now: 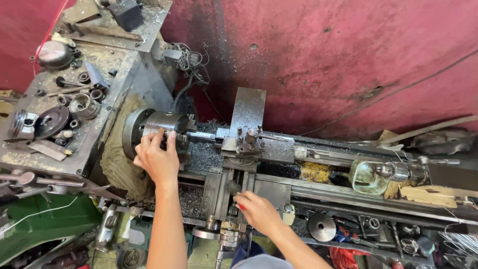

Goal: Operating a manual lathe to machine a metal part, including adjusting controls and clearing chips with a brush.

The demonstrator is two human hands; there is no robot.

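Lathe [279, 164], one, lies across your view, with one chuck [149, 124] at its left end and one tool post [247, 139] mid-bed. One drill chuck [396, 171] sits at the far right, well apart from both hands. Two hands are in view, both yours.

Your left hand [158, 158] is on the front of the chuck, fingers curled around a small workpiece [180, 136] at the jaws; the grip itself is hidden. Your right hand [258, 211] is closed on a carriage handle [234, 188], low at the front edge and just below the tool post.

The tool post stands near the chuck, with only a short gap between. The bed to the right of the carriage is open up to the drill chuck. The headstock top [94, 94] is crowded with loose rings and fittings. A red wall [348, 60] sits close behind.
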